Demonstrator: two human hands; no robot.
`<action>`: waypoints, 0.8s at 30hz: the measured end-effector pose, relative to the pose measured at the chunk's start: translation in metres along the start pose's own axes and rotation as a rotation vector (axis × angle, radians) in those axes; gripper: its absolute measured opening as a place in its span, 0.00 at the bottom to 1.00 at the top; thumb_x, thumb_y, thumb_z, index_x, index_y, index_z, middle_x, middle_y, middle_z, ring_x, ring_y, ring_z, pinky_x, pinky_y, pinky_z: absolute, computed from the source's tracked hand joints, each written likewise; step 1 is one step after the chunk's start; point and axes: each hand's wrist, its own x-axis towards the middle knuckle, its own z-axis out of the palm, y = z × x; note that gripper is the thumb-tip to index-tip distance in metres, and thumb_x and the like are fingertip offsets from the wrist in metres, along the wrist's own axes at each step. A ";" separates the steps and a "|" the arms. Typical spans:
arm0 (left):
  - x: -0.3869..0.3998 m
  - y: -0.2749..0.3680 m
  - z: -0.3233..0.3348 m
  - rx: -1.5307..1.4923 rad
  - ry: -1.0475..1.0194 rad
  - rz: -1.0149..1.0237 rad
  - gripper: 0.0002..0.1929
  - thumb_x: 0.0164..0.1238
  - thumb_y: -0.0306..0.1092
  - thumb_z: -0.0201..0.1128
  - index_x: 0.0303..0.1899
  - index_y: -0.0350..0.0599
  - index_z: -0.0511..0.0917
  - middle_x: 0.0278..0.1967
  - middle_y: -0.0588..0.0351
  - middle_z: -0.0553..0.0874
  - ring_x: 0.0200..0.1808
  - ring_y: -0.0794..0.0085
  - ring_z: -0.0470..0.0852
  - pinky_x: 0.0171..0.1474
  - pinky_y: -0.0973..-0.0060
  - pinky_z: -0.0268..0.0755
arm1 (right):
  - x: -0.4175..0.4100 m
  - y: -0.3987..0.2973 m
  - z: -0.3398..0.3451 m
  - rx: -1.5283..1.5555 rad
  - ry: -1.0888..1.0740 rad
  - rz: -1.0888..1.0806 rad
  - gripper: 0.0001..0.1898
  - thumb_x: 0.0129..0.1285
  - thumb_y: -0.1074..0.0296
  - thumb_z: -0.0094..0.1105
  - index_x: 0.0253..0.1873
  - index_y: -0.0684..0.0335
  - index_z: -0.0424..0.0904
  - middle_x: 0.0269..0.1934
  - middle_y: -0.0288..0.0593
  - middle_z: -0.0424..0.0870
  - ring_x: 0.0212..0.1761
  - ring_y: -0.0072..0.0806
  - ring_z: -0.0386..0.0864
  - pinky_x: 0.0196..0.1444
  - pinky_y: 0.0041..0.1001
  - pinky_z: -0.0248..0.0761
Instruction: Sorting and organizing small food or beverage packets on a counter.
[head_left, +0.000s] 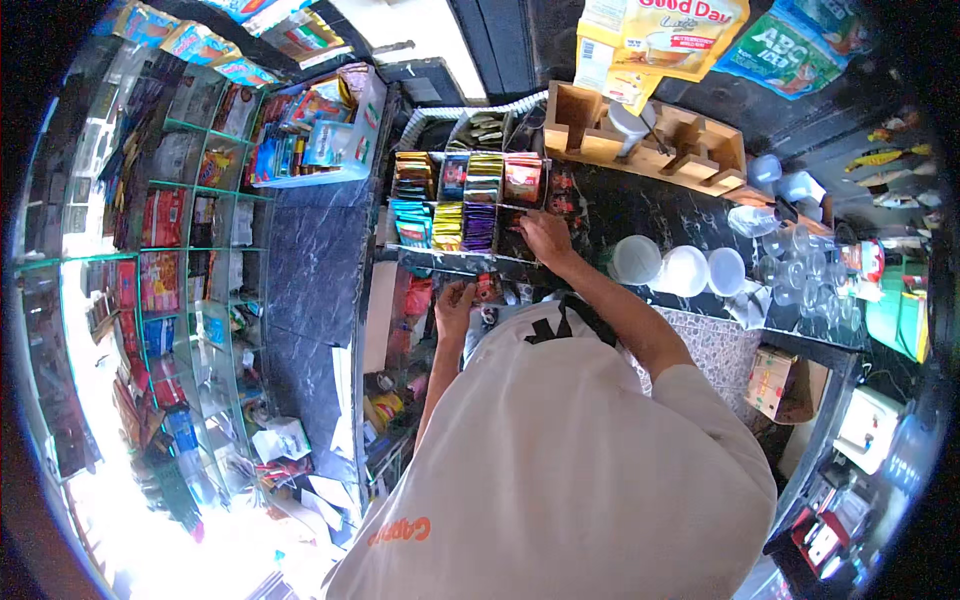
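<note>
My right hand (546, 236) reaches into the near right compartment of a divided sachet organizer (442, 255) on the dark counter. Its fingers are bent at a dark sachet there, and the fisheye view does not settle whether they grip it. My left hand (454, 307) hangs in front of the counter edge, fingers curled, close to a red packet (487, 287); contact cannot be told. Other compartments hold upright teal sachets (412, 223), yellow sachets (448, 225), purple sachets (478, 226), gold-green sachets (484, 177) and red-white sachets (523, 177). Red and dark sachets (562, 196) lie right of the organizer.
A wooden divided box (645, 154) stands behind. Right of my arm are white round containers (636, 259) and clear plastic cups (806, 262). A plastic bin of packets (315, 135) and glass shelves (172, 255) are at left. Hanging packets (675, 37) border the top.
</note>
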 end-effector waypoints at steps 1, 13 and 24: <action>-0.007 0.011 0.003 -0.050 -0.005 -0.003 0.12 0.72 0.34 0.68 0.49 0.35 0.81 0.38 0.58 0.87 0.38 0.78 0.85 0.38 0.78 0.79 | 0.003 0.003 0.003 0.054 0.058 0.037 0.05 0.60 0.67 0.64 0.33 0.61 0.81 0.33 0.44 0.81 0.36 0.45 0.84 0.37 0.42 0.79; 0.018 0.048 0.010 -0.109 -0.012 0.003 0.14 0.72 0.37 0.68 0.49 0.36 0.81 0.37 0.58 0.87 0.36 0.78 0.85 0.37 0.77 0.82 | 0.019 -0.014 -0.047 0.050 0.054 -0.118 0.13 0.57 0.59 0.72 0.35 0.61 0.80 0.32 0.47 0.81 0.33 0.45 0.84 0.36 0.43 0.77; 0.055 0.075 0.046 -0.024 -0.216 0.182 0.14 0.69 0.32 0.70 0.50 0.35 0.79 0.39 0.51 0.89 0.39 0.73 0.88 0.39 0.77 0.80 | 0.020 -0.004 -0.086 0.668 -0.122 0.116 0.17 0.61 0.57 0.72 0.47 0.65 0.86 0.33 0.47 0.88 0.34 0.31 0.88 0.36 0.35 0.78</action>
